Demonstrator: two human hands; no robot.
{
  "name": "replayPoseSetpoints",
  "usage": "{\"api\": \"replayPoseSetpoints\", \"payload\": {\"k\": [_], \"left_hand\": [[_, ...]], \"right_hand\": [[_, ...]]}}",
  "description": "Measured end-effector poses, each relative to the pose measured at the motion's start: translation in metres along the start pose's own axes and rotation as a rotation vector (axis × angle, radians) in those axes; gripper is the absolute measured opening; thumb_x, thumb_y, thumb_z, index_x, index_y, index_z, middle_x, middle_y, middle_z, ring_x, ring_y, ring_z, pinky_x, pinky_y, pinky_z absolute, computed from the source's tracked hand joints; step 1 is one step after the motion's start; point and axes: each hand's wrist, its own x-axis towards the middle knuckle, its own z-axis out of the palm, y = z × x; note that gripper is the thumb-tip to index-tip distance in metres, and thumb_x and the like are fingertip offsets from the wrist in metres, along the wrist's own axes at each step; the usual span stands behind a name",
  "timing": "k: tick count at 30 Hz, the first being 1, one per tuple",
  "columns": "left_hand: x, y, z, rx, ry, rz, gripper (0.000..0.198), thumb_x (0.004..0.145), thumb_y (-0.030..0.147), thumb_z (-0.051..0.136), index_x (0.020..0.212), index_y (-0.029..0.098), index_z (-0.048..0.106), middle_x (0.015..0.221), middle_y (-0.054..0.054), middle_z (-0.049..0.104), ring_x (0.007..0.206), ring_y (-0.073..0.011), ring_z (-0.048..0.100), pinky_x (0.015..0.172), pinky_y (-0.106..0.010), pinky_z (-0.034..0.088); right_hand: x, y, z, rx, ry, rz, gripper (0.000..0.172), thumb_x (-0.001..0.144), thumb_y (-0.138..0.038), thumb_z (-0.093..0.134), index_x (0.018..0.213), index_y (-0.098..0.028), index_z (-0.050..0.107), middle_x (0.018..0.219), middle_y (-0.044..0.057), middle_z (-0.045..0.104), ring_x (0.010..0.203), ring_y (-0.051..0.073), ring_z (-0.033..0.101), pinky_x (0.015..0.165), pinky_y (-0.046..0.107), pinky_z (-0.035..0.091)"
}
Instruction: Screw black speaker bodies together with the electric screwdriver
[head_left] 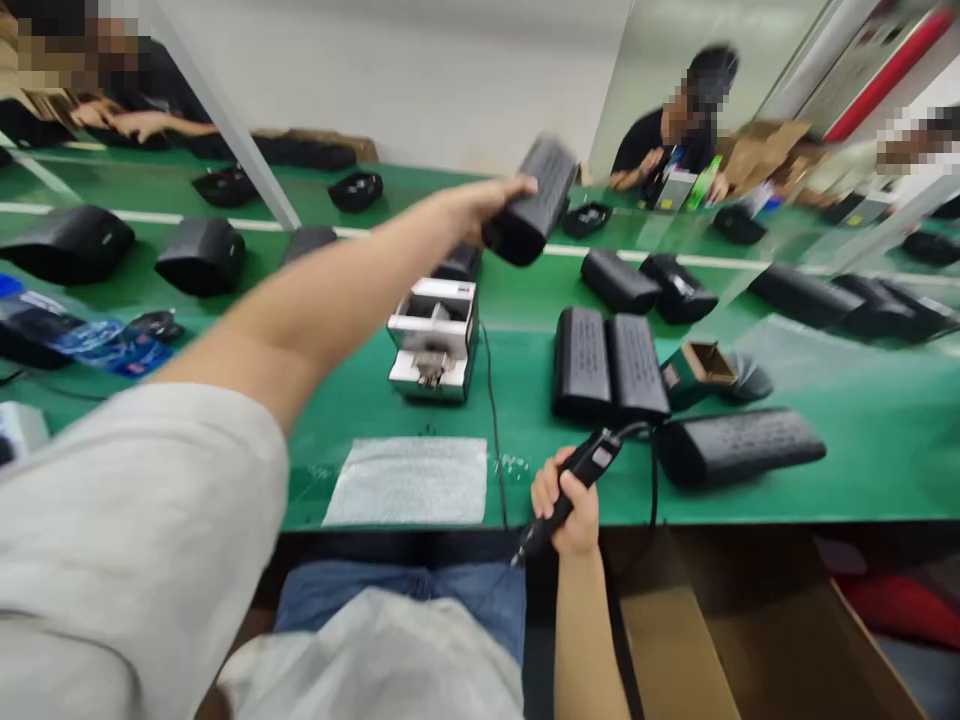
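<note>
My left hand (480, 205) reaches far out over the green table and grips a black speaker housing (534, 200), held in the air and blurred by motion. At the table's near edge, my right hand (568, 505) is wrapped round a black electric screwdriver (574, 480), its tip pointing down toward my lap. Two black speaker housings (609, 362) lie side by side just beyond the right hand, and another (739, 445) lies to their right. A small metal screw feeder (433, 340) stands mid-table.
A grey foam pad (411, 480) lies at the table's front edge (825, 500). More black housings rest on the far belt (199, 255). Other people work across the table, one in black (675, 140). An open cardboard box (757, 640) stands below at right.
</note>
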Motion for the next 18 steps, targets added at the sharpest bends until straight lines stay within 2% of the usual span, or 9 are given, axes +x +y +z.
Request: {"api": "replayPoseSetpoints", "payload": {"k": [1,2,3,5,7,10,13,15,18], "left_hand": [[-0.015,-0.006,-0.013,-0.036,-0.036,-0.009,0.06,0.123,0.047,0.031,0.15,0.003,0.06,0.145,-0.01,0.074,0.125,-0.0172,0.073,0.101,-0.036,0.06],[-0.035,-0.013,-0.026,-0.058,-0.053,-0.009,0.06,0.122,0.045,0.028,0.156,0.003,0.055,0.149,-0.005,0.072,0.131,-0.0148,0.07,0.105,-0.034,0.056],[-0.06,-0.021,-0.038,-0.062,-0.055,-0.01,0.058,0.121,0.042,0.033,0.159,0.002,0.052,0.148,-0.003,0.072,0.136,-0.0147,0.067,0.109,-0.033,0.052],[-0.127,-0.04,-0.054,0.068,0.034,0.048,0.063,0.108,0.046,0.059,0.151,0.0,0.06,0.133,-0.002,0.076,0.132,-0.0228,0.071,0.111,-0.04,0.051],[-0.202,-0.065,-0.054,0.384,0.058,0.11,0.083,0.085,0.065,0.08,0.139,0.002,0.069,0.114,-0.005,0.078,0.11,-0.0302,0.077,0.104,-0.052,0.058],[-0.292,-0.116,-0.027,0.709,0.061,0.21,0.094,0.079,0.066,0.083,0.156,0.017,0.06,0.131,-0.01,0.069,0.115,-0.0321,0.072,0.105,-0.051,0.061],[-0.323,-0.165,0.008,0.861,0.022,0.224,0.096,0.081,0.058,0.083,0.163,0.021,0.052,0.141,-0.015,0.063,0.117,-0.0361,0.073,0.103,-0.049,0.063],[-0.32,-0.187,0.022,0.927,-0.009,0.26,0.093,0.082,0.052,0.083,0.163,0.018,0.052,0.143,-0.019,0.063,0.119,-0.0397,0.073,0.107,-0.053,0.061],[-0.306,-0.205,0.031,0.952,-0.033,0.334,0.095,0.082,0.045,0.087,0.164,0.015,0.05,0.144,-0.023,0.065,0.125,-0.044,0.071,0.112,-0.058,0.057]], "right_hand": [[-0.001,0.0,-0.001,0.0,0.005,0.009,0.037,0.09,-0.047,0.088,0.104,-0.025,0.061,0.063,-0.01,0.046,0.043,0.008,0.037,0.044,0.02,0.041],[-0.002,-0.001,-0.002,0.002,0.001,0.016,0.037,0.089,-0.047,0.088,0.103,-0.025,0.062,0.063,-0.01,0.045,0.043,0.009,0.037,0.044,0.021,0.042],[-0.006,-0.002,-0.002,0.005,-0.007,0.013,0.036,0.089,-0.047,0.088,0.103,-0.025,0.062,0.063,-0.01,0.045,0.043,0.009,0.037,0.044,0.021,0.042],[-0.017,-0.009,0.004,0.014,-0.037,-0.013,0.033,0.091,-0.045,0.087,0.104,-0.026,0.064,0.062,-0.01,0.045,0.042,0.008,0.035,0.044,0.02,0.041],[-0.033,-0.023,0.014,0.023,-0.078,-0.063,0.027,0.094,-0.043,0.085,0.105,-0.026,0.067,0.061,-0.01,0.043,0.041,0.007,0.031,0.042,0.02,0.04],[-0.054,-0.052,0.033,0.023,-0.146,-0.152,0.021,0.097,-0.042,0.081,0.108,-0.026,0.071,0.058,-0.011,0.038,0.038,0.006,0.024,0.039,0.019,0.034],[-0.064,-0.086,0.054,-0.008,-0.187,-0.251,0.021,0.094,-0.04,0.08,0.107,-0.024,0.074,0.056,-0.012,0.034,0.035,0.006,0.022,0.033,0.021,0.03],[-0.067,-0.108,0.069,-0.063,-0.148,-0.31,0.024,0.088,-0.04,0.084,0.102,-0.022,0.075,0.053,-0.011,0.033,0.033,0.006,0.021,0.029,0.023,0.024],[-0.073,-0.136,0.083,-0.106,0.068,-0.378,0.037,0.067,-0.031,0.102,0.09,-0.028,0.073,0.049,-0.008,0.035,0.033,0.004,0.023,0.027,0.026,0.018]]}}
